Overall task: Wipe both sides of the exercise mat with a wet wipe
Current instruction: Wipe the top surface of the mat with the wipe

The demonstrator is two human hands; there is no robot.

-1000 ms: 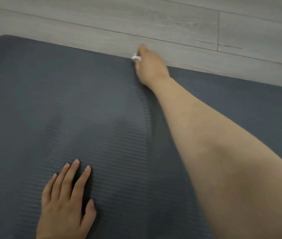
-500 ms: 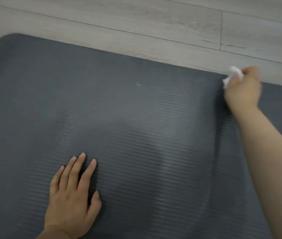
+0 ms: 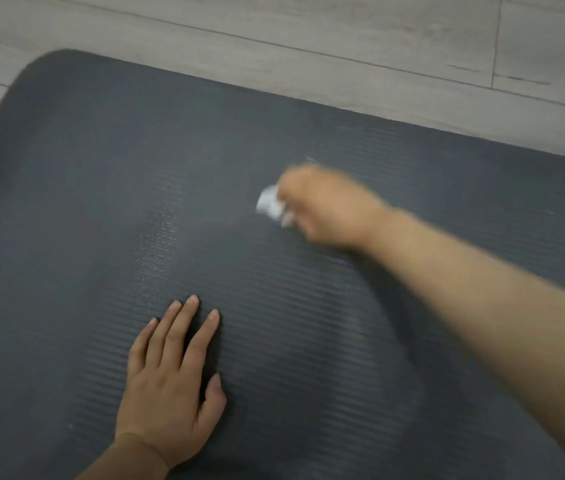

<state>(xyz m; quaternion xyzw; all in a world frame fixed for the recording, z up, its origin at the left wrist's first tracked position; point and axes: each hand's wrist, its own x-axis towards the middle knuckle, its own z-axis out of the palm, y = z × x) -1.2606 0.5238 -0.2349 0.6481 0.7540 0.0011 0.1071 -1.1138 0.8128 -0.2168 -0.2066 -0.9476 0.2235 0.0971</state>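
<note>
While our left hand (image 3: 170, 382) lies flat with straight fingers at lower centre on the dark ribbed exercise mat (image 3: 84, 202), our blurred right hand (image 3: 329, 209) grips a crumpled white wet wipe (image 3: 270, 204) at centre frame.

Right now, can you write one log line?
left hand: flat on dark grey ribbed foam mat | right hand: gripping crumpled white wipe, on mat

The left hand (image 3: 170, 386) lies flat, palm down, its fingers straight and a little spread, the thumb out to the side, with the wrist at the lower edge of view. The right arm reaches forward and leftward from the lower right, bare to the wrist. The right hand (image 3: 329, 209), blurred, is curled in a closed grip.
</note>
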